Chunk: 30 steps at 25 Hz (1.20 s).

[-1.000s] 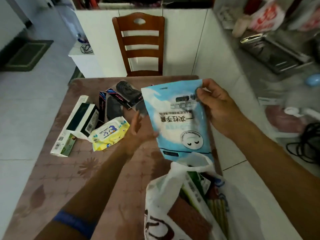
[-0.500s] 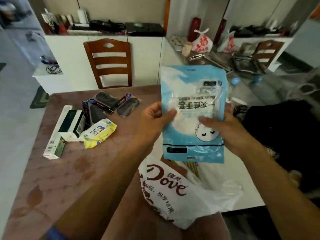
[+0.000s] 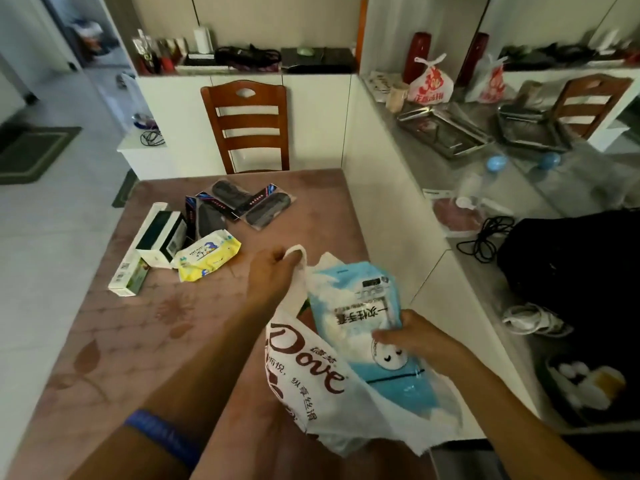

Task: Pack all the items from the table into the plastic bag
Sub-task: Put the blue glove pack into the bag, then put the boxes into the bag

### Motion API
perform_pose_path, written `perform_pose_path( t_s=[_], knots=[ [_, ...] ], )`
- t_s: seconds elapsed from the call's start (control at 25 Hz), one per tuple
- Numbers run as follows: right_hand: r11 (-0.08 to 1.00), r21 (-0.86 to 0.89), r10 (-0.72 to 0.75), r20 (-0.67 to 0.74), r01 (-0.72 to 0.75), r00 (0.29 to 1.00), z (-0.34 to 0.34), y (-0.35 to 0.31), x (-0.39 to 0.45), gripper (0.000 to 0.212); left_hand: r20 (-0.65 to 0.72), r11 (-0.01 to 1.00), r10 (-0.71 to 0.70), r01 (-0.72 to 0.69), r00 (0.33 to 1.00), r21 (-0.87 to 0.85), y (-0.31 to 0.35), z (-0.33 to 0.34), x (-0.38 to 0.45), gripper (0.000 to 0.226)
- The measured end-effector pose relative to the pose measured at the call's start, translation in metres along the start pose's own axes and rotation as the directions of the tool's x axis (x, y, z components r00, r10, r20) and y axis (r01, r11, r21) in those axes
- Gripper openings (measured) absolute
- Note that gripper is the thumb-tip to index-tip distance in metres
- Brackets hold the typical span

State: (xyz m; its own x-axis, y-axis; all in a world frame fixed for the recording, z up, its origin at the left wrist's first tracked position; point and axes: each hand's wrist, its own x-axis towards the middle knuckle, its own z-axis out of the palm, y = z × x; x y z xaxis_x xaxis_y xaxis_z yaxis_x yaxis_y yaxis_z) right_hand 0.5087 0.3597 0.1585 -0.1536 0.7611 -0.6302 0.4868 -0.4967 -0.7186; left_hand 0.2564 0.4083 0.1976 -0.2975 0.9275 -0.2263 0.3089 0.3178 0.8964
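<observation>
A white plastic bag [image 3: 304, 372] with brown lettering hangs at the table's near right edge. My left hand [image 3: 273, 275] grips its handle and holds the mouth up. My right hand [image 3: 412, 337] is shut on a light blue pouch [image 3: 360, 306], whose lower half sits inside the bag's mouth. On the table [image 3: 138, 341] further left lie a yellow and white wipes pack [image 3: 207, 254], a dark green box [image 3: 164, 237] over a long white box [image 3: 133, 268], and several black sachets [image 3: 239, 206].
A wooden chair [image 3: 247, 123] stands at the table's far side against white cabinets. To the right a grey counter [image 3: 450, 168] holds metal trays, tied bags, cables and a black bag [image 3: 571, 271]. Tiled floor lies to the left.
The blue pouch has come down from in front of me into the bag's mouth. My left hand let go of the pouch and took the bag's handle.
</observation>
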Motion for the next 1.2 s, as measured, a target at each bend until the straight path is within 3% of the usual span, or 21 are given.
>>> perform_pose_path(
  t_s=[0.12,0.16,0.32,0.4,0.48,0.56,0.68,0.76,0.84,1.0,1.12,1.2],
  knots=[
    [0.871,-0.490,0.129,0.197,-0.017,0.972,0.016,0.007,0.020,0.047,-0.084,0.976,-0.018,-0.001,0.996,-0.219,0.009,-0.007,0.005,0.023],
    [0.842,-0.539,0.123,0.202,0.006,0.972,0.025,0.008,0.026,0.052,-0.096,0.972,-0.006,-0.017,0.995,-0.235,0.010,-0.009,0.005,0.021],
    [0.953,-0.291,-0.062,0.098,0.088,0.993,0.058,-0.008,0.033,0.050,-0.140,0.969,0.073,-0.104,0.987,-0.223,0.000,-0.011,0.001,0.016],
    [0.889,-0.428,-0.204,-0.058,0.160,0.977,0.051,-0.029,0.025,0.034,-0.169,0.978,0.082,-0.112,0.982,-0.178,-0.002,-0.018,0.000,0.006],
    [0.781,-0.598,-0.407,-0.269,0.179,0.873,0.036,-0.058,0.015,0.024,-0.130,0.981,0.078,-0.100,0.988,-0.165,-0.004,-0.031,0.000,0.007],
    [0.747,-0.585,-0.575,-0.332,0.315,0.748,0.030,-0.097,0.003,0.011,-0.037,0.980,0.060,-0.066,0.998,-0.185,-0.007,-0.044,-0.002,0.016],
    [0.606,-0.480,-0.785,-0.227,0.635,0.577,0.067,-0.164,-0.014,0.010,0.048,0.987,0.018,-0.010,0.999,-0.162,-0.025,-0.061,-0.002,0.041],
    [0.510,-0.439,-0.849,-0.123,0.739,0.513,0.114,-0.199,-0.011,0.008,-0.021,0.995,-0.034,0.032,0.999,-0.090,-0.050,-0.081,0.011,0.043],
    [0.499,-0.469,-0.838,-0.045,0.728,0.545,0.167,-0.223,0.010,0.010,-0.117,0.994,-0.110,0.106,0.987,-0.039,-0.079,-0.113,0.033,0.038],
    [0.500,-0.646,-0.691,0.103,0.577,0.715,0.261,-0.241,0.094,0.019,-0.249,0.975,-0.200,0.217,0.948,0.045,-0.141,-0.188,0.087,0.038],
    [0.679,-0.591,-0.479,0.093,0.435,0.873,0.317,-0.250,0.167,0.031,-0.317,0.957,-0.158,0.225,0.935,0.185,-0.194,-0.236,0.137,0.050],
    [0.740,-0.557,-0.416,0.061,0.377,0.907,0.351,-0.263,0.215,0.051,-0.267,0.848,-0.070,0.199,0.961,0.492,-0.232,-0.260,0.174,0.072]
  ],
)
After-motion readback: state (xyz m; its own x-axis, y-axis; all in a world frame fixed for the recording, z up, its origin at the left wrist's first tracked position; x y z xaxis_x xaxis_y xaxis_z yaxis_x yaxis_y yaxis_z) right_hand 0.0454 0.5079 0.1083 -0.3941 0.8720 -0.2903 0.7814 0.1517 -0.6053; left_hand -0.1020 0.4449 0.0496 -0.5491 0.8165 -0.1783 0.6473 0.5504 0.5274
